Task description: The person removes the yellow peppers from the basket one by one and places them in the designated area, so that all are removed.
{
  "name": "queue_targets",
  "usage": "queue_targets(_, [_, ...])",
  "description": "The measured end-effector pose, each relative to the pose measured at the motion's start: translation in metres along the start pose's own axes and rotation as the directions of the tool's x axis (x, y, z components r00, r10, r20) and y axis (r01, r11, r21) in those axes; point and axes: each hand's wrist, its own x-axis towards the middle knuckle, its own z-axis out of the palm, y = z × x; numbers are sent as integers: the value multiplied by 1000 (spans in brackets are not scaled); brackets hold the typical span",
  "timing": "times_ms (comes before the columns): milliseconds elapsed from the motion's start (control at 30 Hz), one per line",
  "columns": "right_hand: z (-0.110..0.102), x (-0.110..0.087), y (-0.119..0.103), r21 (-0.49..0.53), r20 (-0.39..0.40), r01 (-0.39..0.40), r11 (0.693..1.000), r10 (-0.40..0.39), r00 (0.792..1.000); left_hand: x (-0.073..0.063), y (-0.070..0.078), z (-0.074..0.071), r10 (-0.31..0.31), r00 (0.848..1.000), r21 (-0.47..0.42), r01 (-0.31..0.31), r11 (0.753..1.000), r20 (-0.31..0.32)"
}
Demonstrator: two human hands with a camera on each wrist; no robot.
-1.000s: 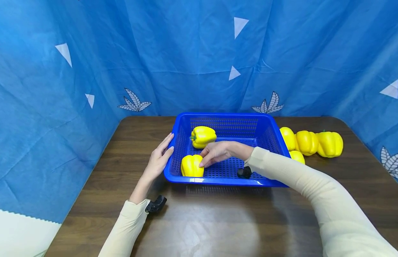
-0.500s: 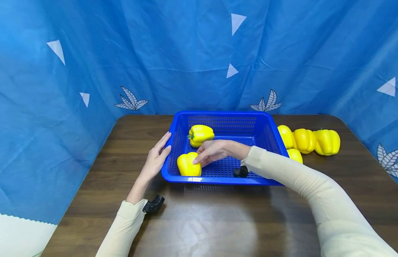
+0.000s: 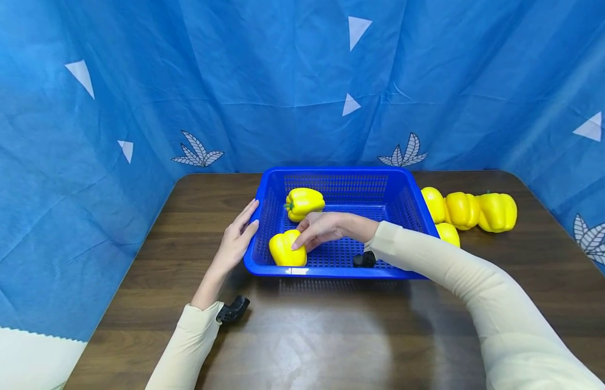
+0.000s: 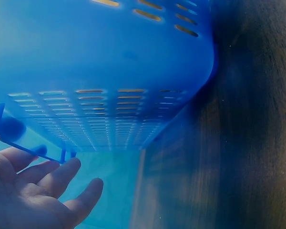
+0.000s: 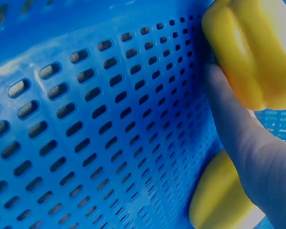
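In the head view, a blue perforated basket stands on the table. My left hand rests against its left rim, fingers extended and thumb apart. The left wrist view shows those fingers beside the rim, below the slotted wall. Inside the basket, my right hand grips a yellow bell pepper at the front left corner, thumb on its right side. A second yellow bell pepper lies on its side just behind, green stem to the left. In the right wrist view, the thumb lies along a pepper.
Right of the basket, several more yellow bell peppers sit on the brown wooden table; my right sleeve crosses the basket's front right corner. A blue curtain hangs behind the table. Small black devices are on my wrists.
The view has shifted slightly. The gripped pepper has tilted a little to the left, and my right thumb has moved further over it. The left hand stays at the rim.
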Motion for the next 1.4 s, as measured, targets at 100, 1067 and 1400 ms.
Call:
queue_targets(100, [-1,-3,-1,-16,-5,7,1000,-7,1000,1,0,0,1,1000,5,-1,1000,4])
queue_targets(1067, [-28,-47,-14,-17,-42,50,999,-51,998,1,2,-1,-7,1000,-16,7,1000,6])
queue_targets(1400, [-34,-63,-17,-4,-52,60,998,-60,997,2,-2,-1,8,1000,-32,-8,999,2])
